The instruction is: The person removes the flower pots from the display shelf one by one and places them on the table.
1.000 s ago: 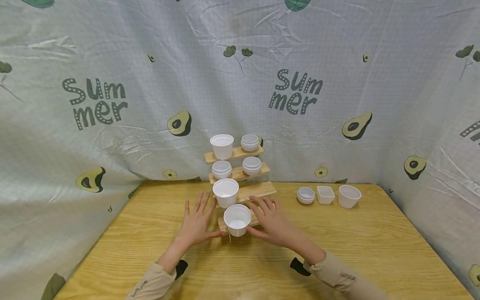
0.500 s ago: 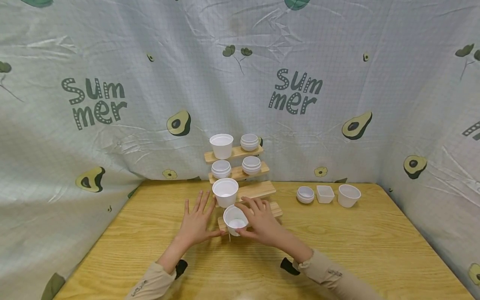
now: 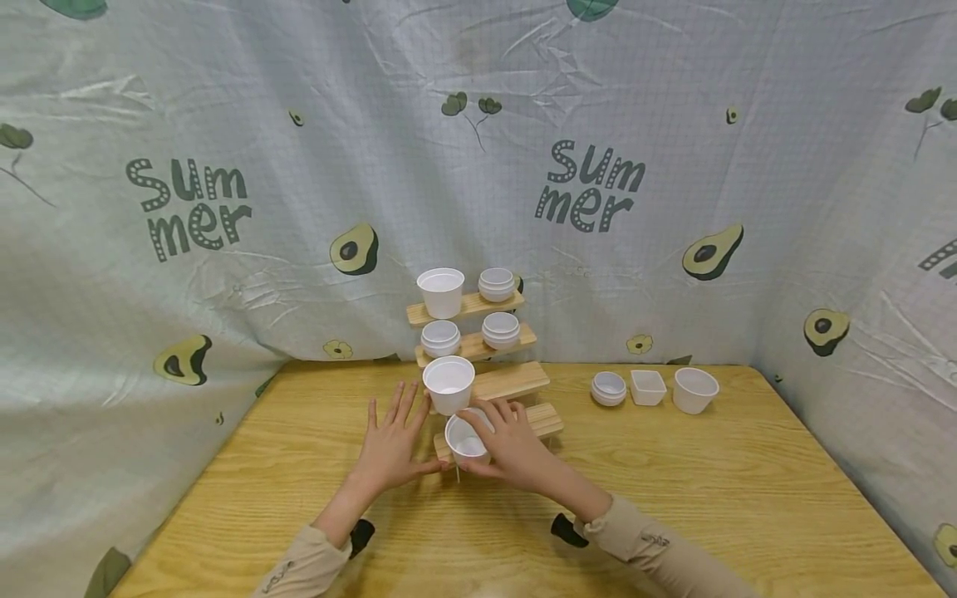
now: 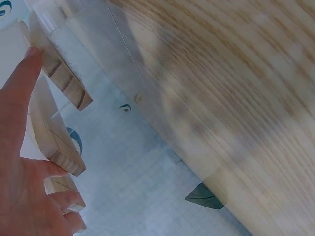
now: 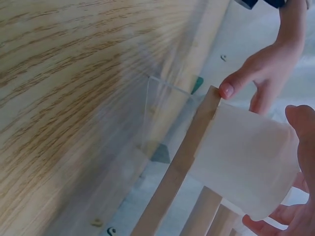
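Note:
A stepped stand with wooden shelves (image 3: 512,381) and clear side panels is on the table, white tubs arranged along it. On the lowest shelf, at its left end, a round white tub (image 3: 460,444) stands upright. My right hand (image 3: 516,448) holds this tub, thumb in front and fingers behind; the tub's plain side (image 5: 241,157) shows in the right wrist view. My left hand (image 3: 389,444) has its fingers spread and touches the stand's left end, its thumb at the lowest shelf's end (image 4: 69,81). Just above the held tub is another tall tub (image 3: 450,389).
Two lidless-looking small ribbed jars (image 3: 500,332) and a tall tub (image 3: 442,295) are among those on the upper shelves. To the right on the table (image 3: 673,498) stand a small jar (image 3: 609,390), a square tub (image 3: 648,389) and a round tub (image 3: 695,392). A printed curtain (image 3: 419,183) hangs behind.
My right hand has moved left along the lowest shelf and farther over the tub, uncovering the shelf's right end. The tub has shifted slightly left. My left hand stays put.

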A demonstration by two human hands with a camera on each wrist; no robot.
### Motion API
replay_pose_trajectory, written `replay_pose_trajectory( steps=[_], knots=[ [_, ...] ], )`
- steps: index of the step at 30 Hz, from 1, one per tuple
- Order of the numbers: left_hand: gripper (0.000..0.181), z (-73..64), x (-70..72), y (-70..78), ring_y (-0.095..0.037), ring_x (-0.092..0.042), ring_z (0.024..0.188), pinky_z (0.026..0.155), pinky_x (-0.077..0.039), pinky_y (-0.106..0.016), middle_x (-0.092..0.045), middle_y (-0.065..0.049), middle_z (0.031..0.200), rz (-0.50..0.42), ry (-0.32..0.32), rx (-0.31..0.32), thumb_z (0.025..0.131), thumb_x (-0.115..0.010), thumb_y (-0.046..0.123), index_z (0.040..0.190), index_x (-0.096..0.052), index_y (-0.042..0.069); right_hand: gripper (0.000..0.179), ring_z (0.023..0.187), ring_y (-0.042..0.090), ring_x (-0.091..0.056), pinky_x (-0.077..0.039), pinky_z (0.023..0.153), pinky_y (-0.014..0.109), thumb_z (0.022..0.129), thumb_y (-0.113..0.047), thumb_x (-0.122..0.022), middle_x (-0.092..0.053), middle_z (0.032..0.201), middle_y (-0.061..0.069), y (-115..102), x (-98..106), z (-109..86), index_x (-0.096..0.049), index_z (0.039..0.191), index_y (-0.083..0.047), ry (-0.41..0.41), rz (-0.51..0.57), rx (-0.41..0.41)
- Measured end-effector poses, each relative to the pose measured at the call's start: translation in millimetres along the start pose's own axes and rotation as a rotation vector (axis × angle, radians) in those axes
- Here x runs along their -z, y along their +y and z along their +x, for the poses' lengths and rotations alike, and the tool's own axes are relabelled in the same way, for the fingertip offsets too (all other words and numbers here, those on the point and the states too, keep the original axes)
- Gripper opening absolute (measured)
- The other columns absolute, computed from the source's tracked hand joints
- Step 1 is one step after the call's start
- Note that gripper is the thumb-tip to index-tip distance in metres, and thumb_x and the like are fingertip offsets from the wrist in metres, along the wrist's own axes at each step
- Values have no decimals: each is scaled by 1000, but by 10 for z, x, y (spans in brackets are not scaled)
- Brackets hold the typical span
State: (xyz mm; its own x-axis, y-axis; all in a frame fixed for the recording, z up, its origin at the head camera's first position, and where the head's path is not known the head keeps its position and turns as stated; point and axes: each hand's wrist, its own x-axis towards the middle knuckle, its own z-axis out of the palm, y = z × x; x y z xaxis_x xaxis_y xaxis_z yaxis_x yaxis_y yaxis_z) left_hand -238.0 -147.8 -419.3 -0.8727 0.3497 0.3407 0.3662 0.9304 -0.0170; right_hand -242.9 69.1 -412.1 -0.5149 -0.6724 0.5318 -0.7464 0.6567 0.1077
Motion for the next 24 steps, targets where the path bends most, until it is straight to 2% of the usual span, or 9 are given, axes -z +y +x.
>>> replay_pose_trajectory(
  steps=[17,24],
  knots=[
    [103,52,-9,25,-36,-16,136,100,-18,-65,-22,-18,147,8,6,15,61,-62,68,140,-30,9,62,105,21,-44,-36,80,41,77,-50,-60,-47,123,10,103,-109,7,-43,126,-17,60,-36,45],
    [104,67,-19,38,-36,-17,136,100,-16,-66,-22,-18,147,4,10,16,61,-63,68,139,-31,8,61,104,21,-44,-36,80,41,78,-50,-60,-48,123,9,129,-84,8,-43,127,-17,50,-19,52]
  ],
)
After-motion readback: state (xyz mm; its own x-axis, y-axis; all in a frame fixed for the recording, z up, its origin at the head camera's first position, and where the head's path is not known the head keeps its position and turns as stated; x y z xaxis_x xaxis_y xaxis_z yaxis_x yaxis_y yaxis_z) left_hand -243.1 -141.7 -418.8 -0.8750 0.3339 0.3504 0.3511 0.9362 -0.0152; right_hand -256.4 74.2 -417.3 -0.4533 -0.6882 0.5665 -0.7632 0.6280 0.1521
